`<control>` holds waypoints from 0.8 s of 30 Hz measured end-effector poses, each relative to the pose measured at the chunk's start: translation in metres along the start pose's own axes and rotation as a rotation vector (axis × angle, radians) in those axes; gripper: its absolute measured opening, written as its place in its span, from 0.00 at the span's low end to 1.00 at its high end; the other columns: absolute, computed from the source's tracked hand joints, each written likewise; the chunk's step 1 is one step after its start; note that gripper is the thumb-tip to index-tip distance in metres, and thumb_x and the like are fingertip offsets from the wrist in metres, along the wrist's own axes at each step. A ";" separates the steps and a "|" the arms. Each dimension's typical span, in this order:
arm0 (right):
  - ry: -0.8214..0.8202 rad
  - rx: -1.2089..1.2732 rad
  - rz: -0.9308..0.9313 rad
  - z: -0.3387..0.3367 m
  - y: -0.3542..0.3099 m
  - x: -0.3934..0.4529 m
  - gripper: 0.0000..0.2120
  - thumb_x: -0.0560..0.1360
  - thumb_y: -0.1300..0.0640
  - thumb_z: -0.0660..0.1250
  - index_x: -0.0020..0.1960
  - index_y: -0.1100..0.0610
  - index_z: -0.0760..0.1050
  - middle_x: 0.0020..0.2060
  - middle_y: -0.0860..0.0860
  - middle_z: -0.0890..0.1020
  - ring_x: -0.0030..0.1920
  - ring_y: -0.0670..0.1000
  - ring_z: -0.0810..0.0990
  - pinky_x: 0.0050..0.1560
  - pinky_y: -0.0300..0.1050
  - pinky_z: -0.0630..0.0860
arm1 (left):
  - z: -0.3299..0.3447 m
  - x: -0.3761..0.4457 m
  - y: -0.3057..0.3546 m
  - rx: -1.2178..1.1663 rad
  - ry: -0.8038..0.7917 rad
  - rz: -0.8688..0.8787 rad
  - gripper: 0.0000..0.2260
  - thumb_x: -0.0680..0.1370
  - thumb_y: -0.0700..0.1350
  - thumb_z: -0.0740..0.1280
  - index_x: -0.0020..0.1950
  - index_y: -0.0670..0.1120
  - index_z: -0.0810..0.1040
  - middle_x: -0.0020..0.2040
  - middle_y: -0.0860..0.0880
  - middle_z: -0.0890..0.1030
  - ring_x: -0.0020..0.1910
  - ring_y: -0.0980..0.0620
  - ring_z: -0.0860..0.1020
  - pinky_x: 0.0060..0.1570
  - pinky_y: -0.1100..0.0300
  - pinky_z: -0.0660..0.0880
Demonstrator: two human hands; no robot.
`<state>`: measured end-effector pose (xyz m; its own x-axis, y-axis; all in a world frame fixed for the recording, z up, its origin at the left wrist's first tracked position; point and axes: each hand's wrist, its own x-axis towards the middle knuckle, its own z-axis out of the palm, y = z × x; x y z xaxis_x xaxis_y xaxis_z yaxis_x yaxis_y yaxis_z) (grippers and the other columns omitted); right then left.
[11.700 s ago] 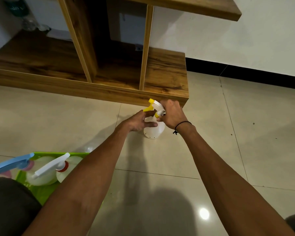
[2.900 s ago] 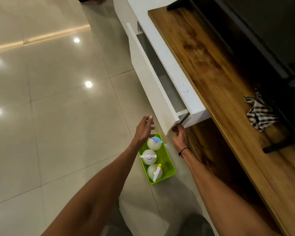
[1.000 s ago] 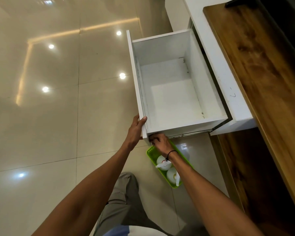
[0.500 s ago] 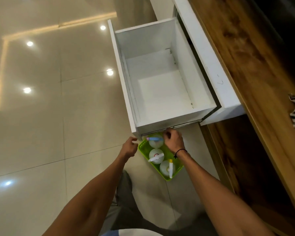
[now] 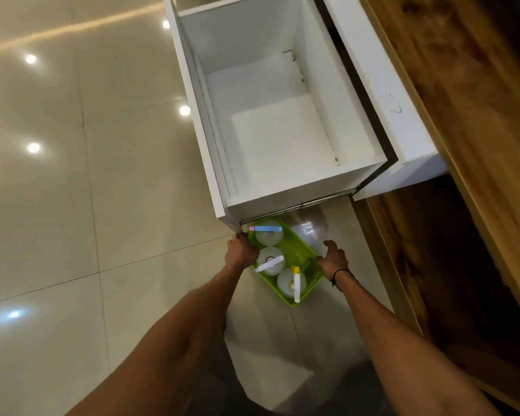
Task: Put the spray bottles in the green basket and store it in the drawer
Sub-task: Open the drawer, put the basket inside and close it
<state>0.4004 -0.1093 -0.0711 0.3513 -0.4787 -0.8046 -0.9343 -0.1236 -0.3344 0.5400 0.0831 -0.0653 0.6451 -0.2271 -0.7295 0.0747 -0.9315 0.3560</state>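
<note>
The green basket [image 5: 299, 250] sits on the tiled floor just below the front of the open white drawer [image 5: 282, 139]. Three round white spray bottles stand in it: one with a blue trigger [image 5: 269, 234], one with a white trigger [image 5: 270, 261], one with a yellow trigger [image 5: 291, 282]. My left hand [image 5: 240, 252] grips the basket's left rim. My right hand [image 5: 332, 259] holds its right rim, thumb raised. The drawer is pulled far out and has nothing inside.
A long wooden cabinet top [image 5: 463, 100] runs along the right, with a lower wooden shelf [image 5: 433, 265] beneath it beside the basket. Glossy beige floor tiles [image 5: 87, 175] spread to the left.
Both hands have dropped from the drawer front to the basket's two sides. The drawer, pulled out earlier, stays open.
</note>
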 end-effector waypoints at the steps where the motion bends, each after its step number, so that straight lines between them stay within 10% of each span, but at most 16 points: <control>1: -0.030 0.021 0.025 0.003 0.005 0.001 0.33 0.81 0.64 0.65 0.82 0.52 0.60 0.75 0.64 0.65 0.73 0.68 0.69 0.72 0.61 0.73 | 0.002 0.001 0.001 0.020 0.052 -0.016 0.18 0.83 0.40 0.63 0.72 0.36 0.76 0.72 0.34 0.73 0.73 0.33 0.71 0.69 0.42 0.74; 10: -0.037 0.026 0.057 0.030 0.024 0.015 0.18 0.83 0.59 0.59 0.73 0.56 0.71 0.70 0.65 0.69 0.66 0.68 0.76 0.68 0.59 0.77 | 0.018 0.013 -0.006 -0.030 0.148 -0.027 0.16 0.82 0.38 0.62 0.67 0.35 0.78 0.64 0.33 0.81 0.63 0.32 0.80 0.61 0.42 0.79; 16: 0.004 -0.107 0.065 0.027 0.036 0.016 0.21 0.84 0.59 0.55 0.76 0.54 0.67 0.71 0.65 0.68 0.68 0.68 0.74 0.69 0.55 0.74 | 0.034 0.008 -0.009 0.095 0.098 -0.006 0.27 0.83 0.40 0.63 0.82 0.38 0.60 0.69 0.33 0.73 0.68 0.30 0.74 0.66 0.40 0.74; 24: 0.088 -0.092 0.092 -0.015 0.054 -0.016 0.18 0.84 0.53 0.55 0.68 0.58 0.75 0.68 0.66 0.74 0.67 0.68 0.76 0.71 0.57 0.73 | 0.034 -0.020 0.006 0.081 0.074 0.030 0.19 0.84 0.38 0.61 0.75 0.42 0.72 0.65 0.33 0.75 0.66 0.31 0.76 0.63 0.42 0.77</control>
<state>0.3431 -0.1216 -0.0689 0.2615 -0.5652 -0.7824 -0.9652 -0.1532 -0.2119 0.5015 0.0722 -0.0688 0.7007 -0.2363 -0.6732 -0.0054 -0.9453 0.3262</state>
